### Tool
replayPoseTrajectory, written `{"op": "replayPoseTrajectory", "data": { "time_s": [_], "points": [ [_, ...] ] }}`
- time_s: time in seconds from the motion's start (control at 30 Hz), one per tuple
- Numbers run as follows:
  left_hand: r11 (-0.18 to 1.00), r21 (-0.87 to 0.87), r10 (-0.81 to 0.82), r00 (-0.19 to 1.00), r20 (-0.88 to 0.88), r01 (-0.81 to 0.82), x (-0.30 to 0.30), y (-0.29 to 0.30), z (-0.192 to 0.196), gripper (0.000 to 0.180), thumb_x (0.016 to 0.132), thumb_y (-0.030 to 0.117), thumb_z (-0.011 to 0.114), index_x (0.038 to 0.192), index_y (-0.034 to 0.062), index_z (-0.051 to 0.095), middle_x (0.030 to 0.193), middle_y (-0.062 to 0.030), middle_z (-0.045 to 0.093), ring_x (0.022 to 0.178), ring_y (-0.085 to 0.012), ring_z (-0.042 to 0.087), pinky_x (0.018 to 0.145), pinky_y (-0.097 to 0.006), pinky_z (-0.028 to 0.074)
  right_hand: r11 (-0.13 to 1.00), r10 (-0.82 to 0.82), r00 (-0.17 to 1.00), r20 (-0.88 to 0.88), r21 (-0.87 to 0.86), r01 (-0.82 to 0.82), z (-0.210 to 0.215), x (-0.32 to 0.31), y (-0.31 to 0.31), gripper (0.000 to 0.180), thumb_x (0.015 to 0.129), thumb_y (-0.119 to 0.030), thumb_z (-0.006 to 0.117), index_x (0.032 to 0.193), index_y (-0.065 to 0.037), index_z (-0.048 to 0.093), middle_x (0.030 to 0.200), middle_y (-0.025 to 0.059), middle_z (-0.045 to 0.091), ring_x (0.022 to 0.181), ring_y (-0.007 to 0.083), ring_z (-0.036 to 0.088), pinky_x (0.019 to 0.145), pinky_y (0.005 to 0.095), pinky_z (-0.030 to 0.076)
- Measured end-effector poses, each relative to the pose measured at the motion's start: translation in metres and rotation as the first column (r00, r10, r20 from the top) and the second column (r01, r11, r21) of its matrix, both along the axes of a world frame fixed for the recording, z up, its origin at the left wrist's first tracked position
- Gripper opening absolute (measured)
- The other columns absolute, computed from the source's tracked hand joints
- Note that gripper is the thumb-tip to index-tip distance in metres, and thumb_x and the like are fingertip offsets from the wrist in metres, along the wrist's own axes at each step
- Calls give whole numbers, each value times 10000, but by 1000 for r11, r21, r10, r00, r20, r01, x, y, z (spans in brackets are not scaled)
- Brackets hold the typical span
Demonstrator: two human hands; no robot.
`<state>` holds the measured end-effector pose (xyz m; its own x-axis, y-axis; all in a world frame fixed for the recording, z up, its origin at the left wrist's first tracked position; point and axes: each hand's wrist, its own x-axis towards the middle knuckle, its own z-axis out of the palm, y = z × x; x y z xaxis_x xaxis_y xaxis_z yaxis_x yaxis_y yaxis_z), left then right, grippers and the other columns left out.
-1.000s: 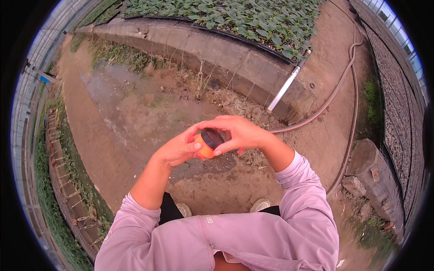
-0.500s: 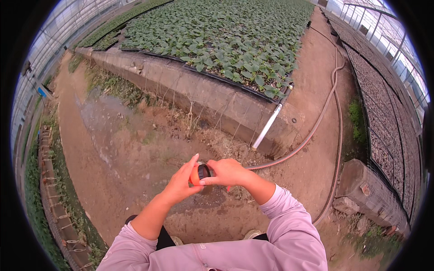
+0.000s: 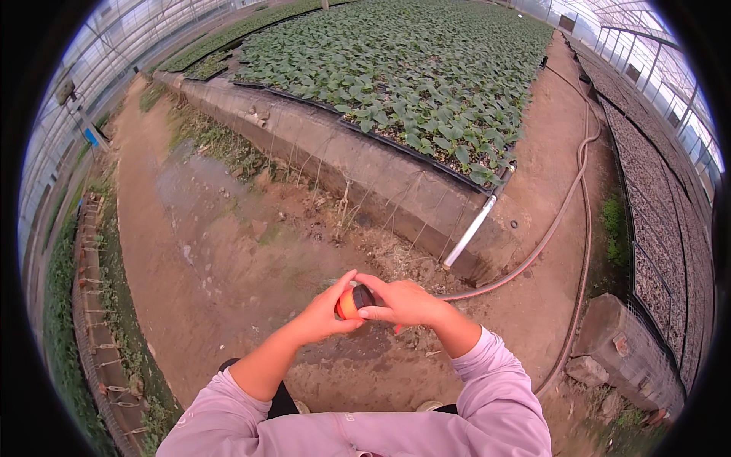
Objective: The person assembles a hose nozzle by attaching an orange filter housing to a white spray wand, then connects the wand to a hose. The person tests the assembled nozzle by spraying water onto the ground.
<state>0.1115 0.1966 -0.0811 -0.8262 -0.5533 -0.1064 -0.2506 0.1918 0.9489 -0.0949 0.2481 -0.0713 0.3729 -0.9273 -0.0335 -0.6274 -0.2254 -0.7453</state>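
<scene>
Between my two hands is a small round piece [image 3: 350, 303], orange on its left part and black on its right part, like a hose fitting or spray head; I cannot tell which. My left hand [image 3: 318, 314] curls round the orange side, with fingers on top and thumb below. From the other side my right hand [image 3: 409, 302] grips the black end, its thumb lying across the front. A bit of red shows just under the right hand. Behind that hand, a pinkish-grey hose [image 3: 487, 288] reaches the wrist area; whether it joins the piece is hidden.
Ahead, a raised concrete bed [image 3: 335, 156] carries trays of green seedlings [image 3: 396, 76]. A pale pipe [image 3: 468, 234] slants off its corner. The hose loops along the dirt path [image 3: 560, 145] at right. Beyond lie dark trays [image 3: 662, 183] and a concrete block [image 3: 617, 343].
The view has shifted, so the surroundings sit lower and further right. Both hands still hold the round piece, which is now turned with more of its orange side showing.
</scene>
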Motion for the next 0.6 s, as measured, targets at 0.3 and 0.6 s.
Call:
{"op": "replayPoseTrajectory", "data": {
  "time_s": [0.3,0.6],
  "points": [
    [990,-144,2,999,53,6,1,1,-10,932,688,106,749,1420,79,173,1331,-122,386,1176,-194,428,965,-312,370,992,-122,986,-114,17,125,-7,4,1,573,730,-536,634,1019,-53,529,717,103,613,683,273,620,595,370,467],
    [981,161,89,990,110,-106,-3,2,4,935,643,34,730,1411,28,197,1176,-69,483,1070,-135,478,886,-289,424,995,-91,995,-42,-39,89,2,9,3,673,697,-530,655,1151,-69,469,898,140,629,812,340,618,688,407,489]
  ]
}}
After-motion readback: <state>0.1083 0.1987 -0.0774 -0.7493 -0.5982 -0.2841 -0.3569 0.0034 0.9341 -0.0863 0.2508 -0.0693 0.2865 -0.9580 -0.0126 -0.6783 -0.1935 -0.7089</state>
